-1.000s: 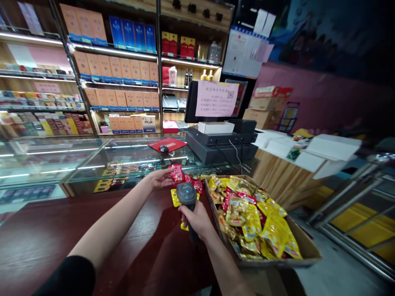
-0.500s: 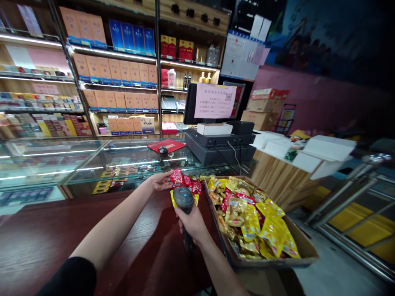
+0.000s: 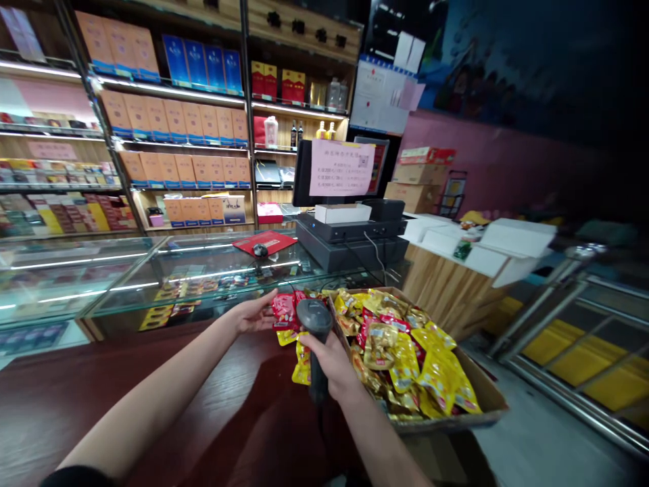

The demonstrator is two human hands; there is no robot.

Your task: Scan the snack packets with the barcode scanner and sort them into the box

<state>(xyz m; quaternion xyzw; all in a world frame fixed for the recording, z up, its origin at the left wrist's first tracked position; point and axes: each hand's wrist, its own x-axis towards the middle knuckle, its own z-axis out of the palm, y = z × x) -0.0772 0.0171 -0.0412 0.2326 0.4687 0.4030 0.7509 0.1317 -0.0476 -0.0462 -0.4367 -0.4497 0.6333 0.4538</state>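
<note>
Head view: from where I stand, left hand has its fingers closed on the near edge of a red packet, just above the dark-red desk. Right hand wrapped round the handle of a dark handheld scanner, upright, its head just right of the red packet. Yellow packets lie below the left hand's fingertips and just left of the right hand, partly hidden by the scanner. Right of the right hand: open cardboard box, heaped with yellow, gold and some red packets. Beyond both hands: glass display case, with red mat and black mouse on top. Monitor bearing a pink paper sheet stands farther past the right hand.
</note>
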